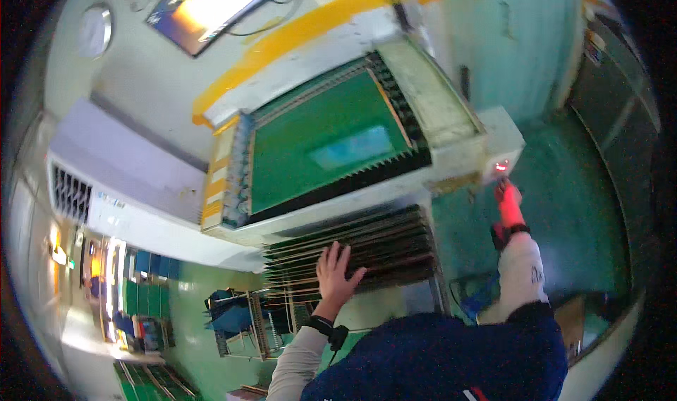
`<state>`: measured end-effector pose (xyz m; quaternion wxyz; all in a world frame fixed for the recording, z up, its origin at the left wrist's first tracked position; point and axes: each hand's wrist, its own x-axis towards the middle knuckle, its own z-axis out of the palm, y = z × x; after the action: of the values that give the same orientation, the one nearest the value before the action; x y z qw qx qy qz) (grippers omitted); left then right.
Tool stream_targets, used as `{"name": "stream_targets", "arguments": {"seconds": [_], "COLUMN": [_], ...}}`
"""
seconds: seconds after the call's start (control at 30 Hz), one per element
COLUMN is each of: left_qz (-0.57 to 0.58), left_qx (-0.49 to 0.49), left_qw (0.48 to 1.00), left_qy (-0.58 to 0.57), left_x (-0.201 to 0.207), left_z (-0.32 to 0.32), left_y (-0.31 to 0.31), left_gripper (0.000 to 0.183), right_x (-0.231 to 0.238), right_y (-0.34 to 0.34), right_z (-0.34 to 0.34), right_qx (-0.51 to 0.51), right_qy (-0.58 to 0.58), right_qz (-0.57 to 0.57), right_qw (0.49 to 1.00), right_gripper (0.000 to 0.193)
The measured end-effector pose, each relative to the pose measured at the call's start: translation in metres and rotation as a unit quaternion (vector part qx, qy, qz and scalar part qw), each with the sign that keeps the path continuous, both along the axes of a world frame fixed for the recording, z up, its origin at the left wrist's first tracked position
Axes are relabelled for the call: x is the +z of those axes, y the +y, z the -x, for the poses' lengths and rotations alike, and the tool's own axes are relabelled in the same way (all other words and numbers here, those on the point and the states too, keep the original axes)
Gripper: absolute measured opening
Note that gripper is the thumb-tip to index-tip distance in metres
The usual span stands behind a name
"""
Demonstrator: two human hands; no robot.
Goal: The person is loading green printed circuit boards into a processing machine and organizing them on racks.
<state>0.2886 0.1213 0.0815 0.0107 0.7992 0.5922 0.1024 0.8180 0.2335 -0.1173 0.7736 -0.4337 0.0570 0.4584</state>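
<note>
My left hand is spread out, palm down, over a row of thin, dark, board-like panels stacked edge-on below the machine's front edge. Whether its fingertips touch the panels I cannot tell. On the right, my right hand reaches up to a pale box at the machine's corner, just below a small glowing red display. Red light falls across this hand, and its fingers are too small and blurred to make out. Above the stack, a large green board lies flat in the machine between rows of dark rollers.
A long white-and-lilac unit with a grille stands to the left. A wheeled rack stands on the green floor. Further green panels lie at the lower left. A dark cabinet is at the far right.
</note>
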Motion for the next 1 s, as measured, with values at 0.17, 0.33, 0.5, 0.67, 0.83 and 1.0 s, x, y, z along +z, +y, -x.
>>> {"name": "stream_targets", "arguments": {"seconds": [0.17, 0.33, 0.5, 0.67, 0.83, 1.0], "left_qz": [0.004, -0.001, -0.009, -0.016, -0.011, -0.001], "left_qx": [0.009, -0.002, -0.012, -0.018, -0.017, -0.010], "left_qw": [1.000, 1.000, 1.000, 1.000, 1.000, 1.000], "left_qy": [-0.013, -0.012, -0.013, -0.011, -0.013, -0.007], "left_x": [-0.010, -0.006, -0.008, -0.010, -0.009, -0.009], "left_z": [-0.003, -0.009, -0.007, -0.006, -0.008, -0.008], "left_y": [-0.003, -0.003, -0.003, -0.003, -0.003, -0.005], "left_gripper": [0.065, 0.064, 0.063, 0.062, 0.063, 0.064], "right_x": [0.017, 0.017, 0.021, 0.032, 0.028, 0.028], "right_y": [0.002, 0.002, 0.000, -0.003, -0.002, -0.003], "right_z": [0.011, 0.005, 0.013, 0.016, 0.014, 0.018], "right_qx": [-0.050, -0.046, -0.068, -0.062, -0.076, -0.076], "right_qy": [-0.044, -0.065, -0.058, -0.042, -0.029, -0.056], "right_qz": [0.112, 0.138, 0.112, 0.104, 0.084, 0.115], "right_qw": [0.991, 0.987, 0.990, 0.992, 0.993, 0.989], "right_gripper": [0.006, 0.012, 0.010, 0.011, 0.012, 0.015]}}
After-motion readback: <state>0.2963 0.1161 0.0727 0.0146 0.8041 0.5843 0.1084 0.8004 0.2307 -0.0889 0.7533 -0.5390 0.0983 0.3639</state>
